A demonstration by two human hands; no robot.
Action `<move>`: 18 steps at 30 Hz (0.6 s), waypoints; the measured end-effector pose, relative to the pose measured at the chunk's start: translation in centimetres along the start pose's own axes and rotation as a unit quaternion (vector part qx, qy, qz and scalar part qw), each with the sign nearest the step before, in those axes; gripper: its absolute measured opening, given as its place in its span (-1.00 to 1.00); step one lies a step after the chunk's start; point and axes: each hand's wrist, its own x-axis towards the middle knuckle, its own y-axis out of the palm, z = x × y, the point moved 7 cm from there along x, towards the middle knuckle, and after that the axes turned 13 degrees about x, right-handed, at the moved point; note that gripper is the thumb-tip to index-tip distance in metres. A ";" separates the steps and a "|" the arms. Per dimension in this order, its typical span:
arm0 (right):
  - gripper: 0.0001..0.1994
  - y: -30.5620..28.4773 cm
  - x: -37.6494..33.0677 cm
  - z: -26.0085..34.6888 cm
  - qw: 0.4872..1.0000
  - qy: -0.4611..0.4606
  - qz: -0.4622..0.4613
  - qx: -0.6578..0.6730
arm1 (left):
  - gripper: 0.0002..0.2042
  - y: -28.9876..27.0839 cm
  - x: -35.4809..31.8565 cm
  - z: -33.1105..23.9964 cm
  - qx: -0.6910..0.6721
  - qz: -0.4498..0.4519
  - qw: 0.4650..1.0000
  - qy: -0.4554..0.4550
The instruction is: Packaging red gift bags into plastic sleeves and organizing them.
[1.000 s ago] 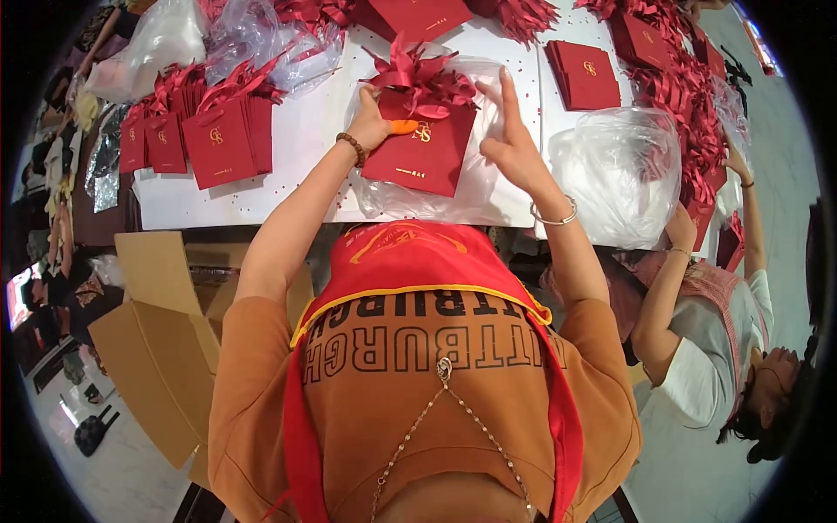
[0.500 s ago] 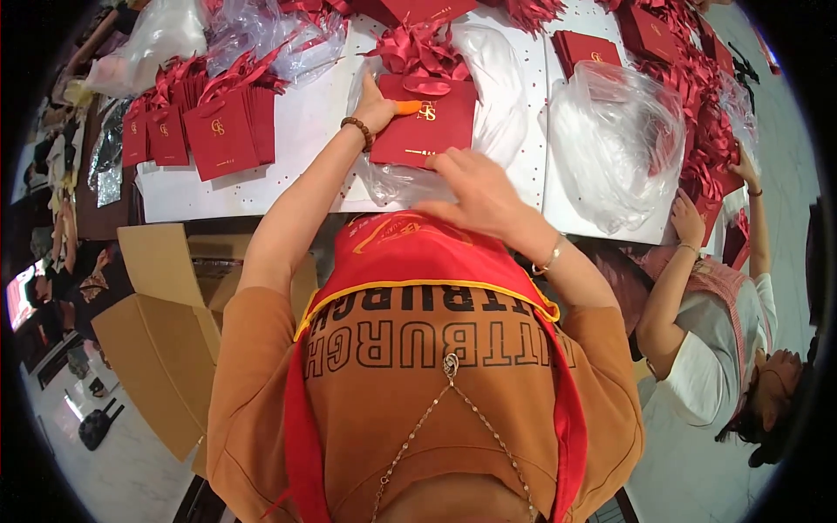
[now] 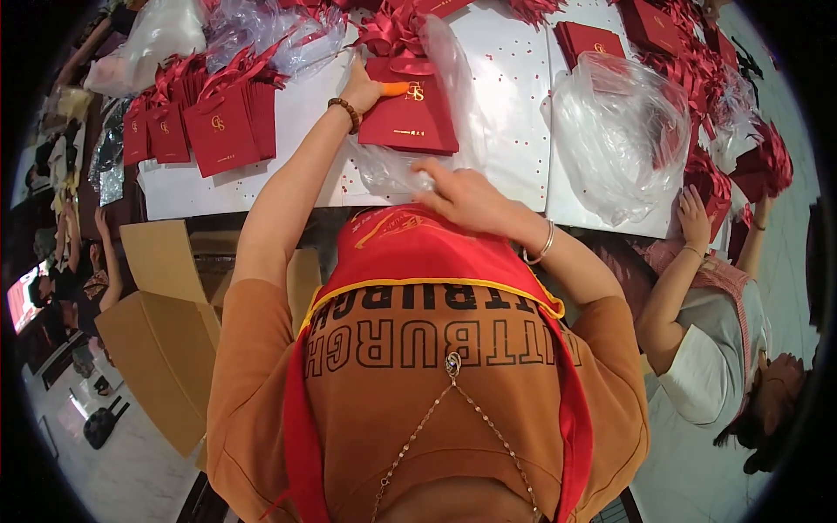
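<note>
Pulled back from the flat red paper gift bag (image 3: 410,109), right hand (image 3: 466,196) now pinches the clear plastic wrap (image 3: 392,170) at the desk (image 3: 514,105) edge (left hand (image 3: 366,87) presses flat on the bag).

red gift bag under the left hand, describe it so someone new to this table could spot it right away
On the white table, look straight ahead of the person, at the near edge. The red gift bag lies flat there on clear plastic with the left hand on it, apart from the upright red bags at left.
</note>
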 end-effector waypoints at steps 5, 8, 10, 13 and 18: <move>-0.68 2.0 2.3 -3.7 0.983 0.094 0.060 -0.144 | 0.00 0.5 -0.7 -0.6 -0.050 0.011 0.999 -0.007; -0.76 4.1 2.2 -1.4 0.928 -0.290 -0.104 -0.210 | -0.04 0.8 -0.9 -1.2 -0.092 0.020 0.996 0.002; -0.78 4.9 2.2 -1.9 0.920 -0.303 -0.098 -0.229 | -0.05 0.6 -1.0 -1.5 -0.107 0.020 0.994 0.017; -0.71 3.6 2.4 -3.0 0.985 -0.142 -0.093 -0.029 | -0.05 0.2 -1.2 -1.6 -0.109 0.021 0.994 0.003; -0.73 3.2 3.3 -4.4 0.989 0.060 -0.040 -0.132 | -0.04 -0.3 -1.0 -1.4 -0.072 0.024 0.997 0.004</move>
